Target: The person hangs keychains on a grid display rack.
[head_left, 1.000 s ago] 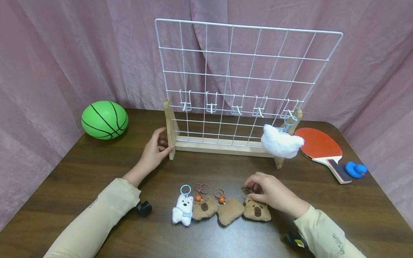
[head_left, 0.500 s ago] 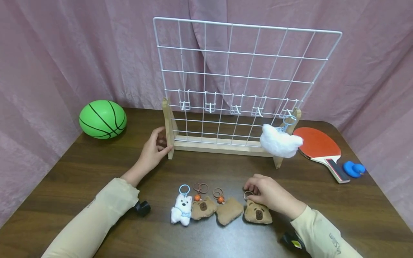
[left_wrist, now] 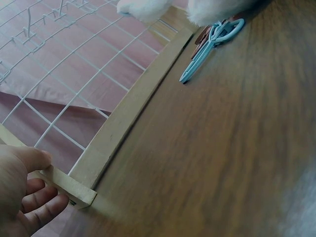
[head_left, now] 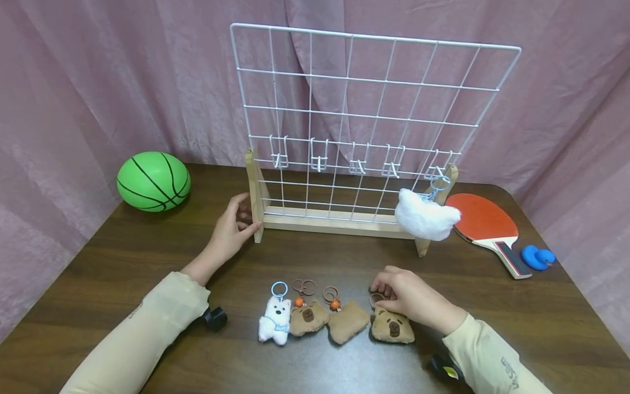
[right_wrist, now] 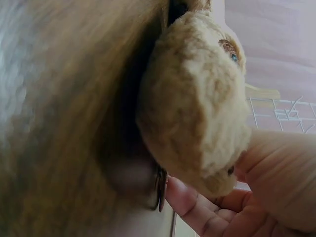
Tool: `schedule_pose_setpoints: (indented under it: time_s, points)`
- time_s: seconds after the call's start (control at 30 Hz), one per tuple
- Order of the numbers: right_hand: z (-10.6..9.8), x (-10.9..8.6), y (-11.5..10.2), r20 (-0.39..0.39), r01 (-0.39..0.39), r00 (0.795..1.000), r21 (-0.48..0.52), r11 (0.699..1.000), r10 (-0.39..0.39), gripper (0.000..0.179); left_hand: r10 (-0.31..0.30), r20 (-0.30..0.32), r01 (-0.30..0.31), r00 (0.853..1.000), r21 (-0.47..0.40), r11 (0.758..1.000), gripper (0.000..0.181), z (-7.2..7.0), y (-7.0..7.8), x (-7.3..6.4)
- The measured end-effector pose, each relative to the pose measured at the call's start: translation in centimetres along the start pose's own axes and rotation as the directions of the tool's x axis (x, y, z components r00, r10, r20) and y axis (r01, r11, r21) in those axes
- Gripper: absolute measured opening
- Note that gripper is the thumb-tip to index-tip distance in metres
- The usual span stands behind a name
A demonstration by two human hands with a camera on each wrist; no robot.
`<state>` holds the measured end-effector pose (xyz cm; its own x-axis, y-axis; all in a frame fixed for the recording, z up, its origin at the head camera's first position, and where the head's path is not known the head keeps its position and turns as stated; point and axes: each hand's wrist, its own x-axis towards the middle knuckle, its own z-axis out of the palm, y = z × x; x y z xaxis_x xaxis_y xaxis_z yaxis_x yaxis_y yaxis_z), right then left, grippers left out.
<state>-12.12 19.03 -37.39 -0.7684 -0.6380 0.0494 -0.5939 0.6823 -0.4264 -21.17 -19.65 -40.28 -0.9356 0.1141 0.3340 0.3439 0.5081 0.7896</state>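
My left hand grips the left wooden leg of a white wire grid rack, thumb on one side and curled fingers on the other. Low over the table, my right hand pinches the metal ring of a brown plush bear-like keychain. That plush lies face up, and in the right wrist view its body covers part of the hand. Left of it lie a face-down brown plush keychain, another brown one and a white dog keychain.
A white plush keychain hangs on the rack's rightmost hook; the other hooks hold nothing. A green ball stands far left. On the right lie a red table tennis paddle and a blue rubber duck.
The brown keychain at my right hand has shifted slightly toward me and tilted. My left hand keeps its place on the rack's leg. The head view has drifted a little.
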Motion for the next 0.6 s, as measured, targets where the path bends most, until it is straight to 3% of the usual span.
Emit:
schedule_pose_setpoints:
  time_s: [0.6]
  points:
    - [-0.14, -0.01, -0.40, 0.034, 0.003, 0.999, 0.082, 0.997, -0.006, 0.024, -0.002, -0.001, 0.002, 1.000, -0.003, 1.000, 0.069, -0.05, 0.13, -0.07]
